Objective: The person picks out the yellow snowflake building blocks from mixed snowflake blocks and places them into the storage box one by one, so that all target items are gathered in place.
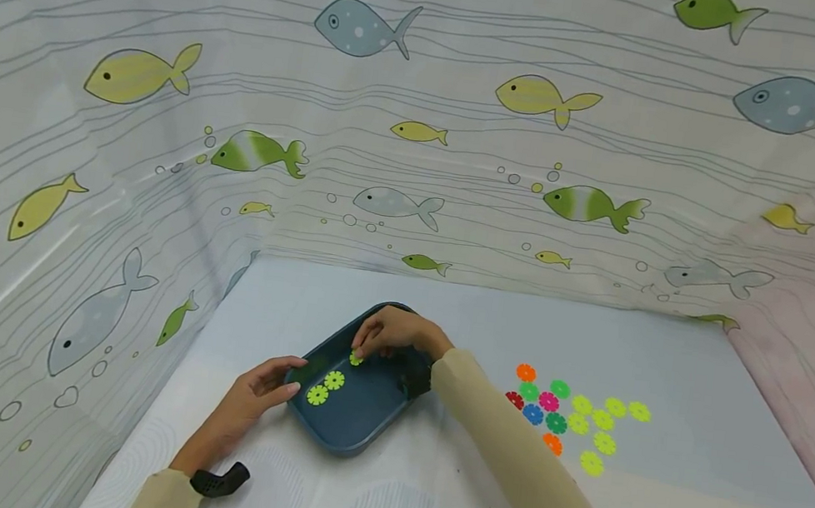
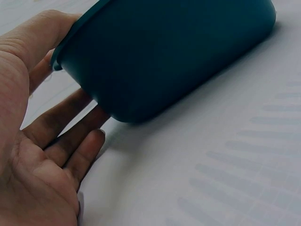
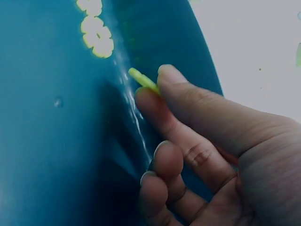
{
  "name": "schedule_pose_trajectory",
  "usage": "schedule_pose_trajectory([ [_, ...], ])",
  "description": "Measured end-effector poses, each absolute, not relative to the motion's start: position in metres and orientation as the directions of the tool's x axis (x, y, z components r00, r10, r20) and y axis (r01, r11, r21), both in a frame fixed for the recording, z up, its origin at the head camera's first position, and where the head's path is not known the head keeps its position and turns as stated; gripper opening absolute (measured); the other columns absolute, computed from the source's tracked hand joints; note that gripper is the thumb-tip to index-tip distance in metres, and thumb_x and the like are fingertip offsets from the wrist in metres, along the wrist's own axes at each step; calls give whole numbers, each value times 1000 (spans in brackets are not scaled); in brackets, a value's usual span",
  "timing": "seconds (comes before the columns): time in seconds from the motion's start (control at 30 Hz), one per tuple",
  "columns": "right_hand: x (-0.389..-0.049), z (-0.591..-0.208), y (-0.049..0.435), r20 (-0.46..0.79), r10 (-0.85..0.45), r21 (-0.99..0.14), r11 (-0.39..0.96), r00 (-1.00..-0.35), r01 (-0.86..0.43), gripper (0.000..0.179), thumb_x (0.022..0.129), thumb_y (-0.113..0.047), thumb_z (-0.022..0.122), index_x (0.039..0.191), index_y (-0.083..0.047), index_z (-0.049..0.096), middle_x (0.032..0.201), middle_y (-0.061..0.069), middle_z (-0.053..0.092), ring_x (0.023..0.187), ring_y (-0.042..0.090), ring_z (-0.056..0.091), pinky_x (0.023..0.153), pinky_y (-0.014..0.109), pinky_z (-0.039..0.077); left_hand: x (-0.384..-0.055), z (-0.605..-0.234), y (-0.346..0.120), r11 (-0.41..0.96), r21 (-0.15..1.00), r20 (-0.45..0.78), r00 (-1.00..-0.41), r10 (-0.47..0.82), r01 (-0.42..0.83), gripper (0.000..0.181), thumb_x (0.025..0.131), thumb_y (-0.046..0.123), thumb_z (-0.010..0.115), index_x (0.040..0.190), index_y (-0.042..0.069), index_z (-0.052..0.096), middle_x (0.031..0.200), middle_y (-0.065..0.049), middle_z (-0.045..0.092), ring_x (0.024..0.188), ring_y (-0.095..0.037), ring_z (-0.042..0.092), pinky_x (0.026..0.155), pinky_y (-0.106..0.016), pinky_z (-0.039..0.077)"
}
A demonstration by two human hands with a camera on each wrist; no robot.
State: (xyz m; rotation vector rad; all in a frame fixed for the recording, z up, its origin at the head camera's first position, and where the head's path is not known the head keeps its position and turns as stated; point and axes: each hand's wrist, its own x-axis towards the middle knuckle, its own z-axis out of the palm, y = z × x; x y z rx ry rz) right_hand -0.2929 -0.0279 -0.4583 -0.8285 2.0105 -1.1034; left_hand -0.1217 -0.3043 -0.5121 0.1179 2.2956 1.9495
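Note:
My right hand (image 1: 395, 331) is inside a dark blue plastic tub (image 1: 364, 418), over its far left part. Its thumb and forefinger pinch a yellow-green, notched flower-shaped disc (image 3: 143, 80), seen edge-on in the right wrist view. Two like discs, one nearer the middle (image 1: 334, 380) and one toward the front (image 1: 317, 395), lie flat on the tub floor along the left side. My left hand (image 1: 246, 395) holds the tub's left rim, thumb over the edge. In the left wrist view, other fingers (image 2: 84, 148) reach toward the tub's outer wall.
Right of the tub, several yellow-green discs (image 1: 603, 419) lie loose on the white table (image 1: 472, 479). Beside them are orange, green, pink, red and blue discs (image 1: 533, 414). A fish-patterned sheet (image 1: 464, 151) rises behind and at both sides.

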Motion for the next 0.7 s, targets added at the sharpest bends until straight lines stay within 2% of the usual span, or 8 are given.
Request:
schedule_pose_trajectory([
  [0.33,-294,-469,-32,-243,-790,-866,438,-563,-242,20,91,-16,80,111,-9,77,90,1,77,69,14,59,62,28,50,-123,-514,-306,167,986,-38,-988,152,-12,47,99,21,71,144,12,56,154,-6,47,151,-31,27,106,-14,38],
  [0.7,-293,-475,-35,-245,-812,-837,453,-529,-308,19,92,-12,79,111,-9,77,90,0,76,69,12,57,59,26,48,-124,-514,-305,174,985,-35,-988,148,-9,47,100,19,69,144,8,55,156,-12,44,152,-35,25,104,-12,38],
])
